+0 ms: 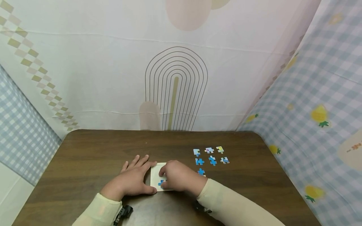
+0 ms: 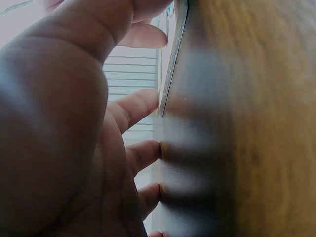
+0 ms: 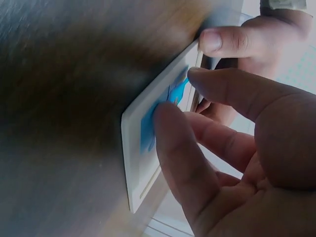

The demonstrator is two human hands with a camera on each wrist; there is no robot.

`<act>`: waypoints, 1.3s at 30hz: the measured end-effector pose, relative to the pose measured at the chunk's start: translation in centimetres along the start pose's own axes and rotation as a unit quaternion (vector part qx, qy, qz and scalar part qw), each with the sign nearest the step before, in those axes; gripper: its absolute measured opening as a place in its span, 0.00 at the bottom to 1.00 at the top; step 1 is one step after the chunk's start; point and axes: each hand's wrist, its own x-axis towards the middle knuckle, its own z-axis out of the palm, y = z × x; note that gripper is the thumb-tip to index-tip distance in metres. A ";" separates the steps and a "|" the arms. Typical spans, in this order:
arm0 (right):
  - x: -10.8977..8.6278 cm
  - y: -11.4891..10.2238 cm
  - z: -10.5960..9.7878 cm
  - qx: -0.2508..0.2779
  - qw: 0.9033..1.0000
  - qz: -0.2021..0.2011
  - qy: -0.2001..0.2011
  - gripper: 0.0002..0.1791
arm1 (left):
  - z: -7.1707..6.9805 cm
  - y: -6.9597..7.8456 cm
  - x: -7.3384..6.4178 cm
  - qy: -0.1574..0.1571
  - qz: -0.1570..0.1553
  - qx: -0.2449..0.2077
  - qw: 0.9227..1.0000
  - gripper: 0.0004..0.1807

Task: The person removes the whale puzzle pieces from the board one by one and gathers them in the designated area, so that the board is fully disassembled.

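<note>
A small cream puzzle board (image 1: 154,175) with a raised rim lies on the table. My right hand (image 1: 182,176) is over its right part, thumb and index finger pinching a blue jigsaw piece (image 3: 179,91) low against the board's surface. Beside it, another blue piece (image 3: 147,131) lies in the board, partly covered by the index finger. My left hand (image 1: 131,181) is spread flat at the board's left side. Its thumb and index fingertip touch the board's edge, and the other fingertips (image 2: 150,150) rest on the table.
Several loose jigsaw pieces, among them a blue piece (image 1: 199,161) and a yellowish piece (image 1: 220,149), lie on the brown wooden table (image 1: 107,144) right of the board. A patterned white cloth (image 1: 113,78) hangs behind the table, with a checked cloth (image 1: 305,125) at the right.
</note>
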 end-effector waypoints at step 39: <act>-1.1 -1.0 0.9 -0.044 0.999 0.003 0.029 0.07 | 0.0 -0.1 -0.1 -0.002 0.003 -0.009 1.000 0.59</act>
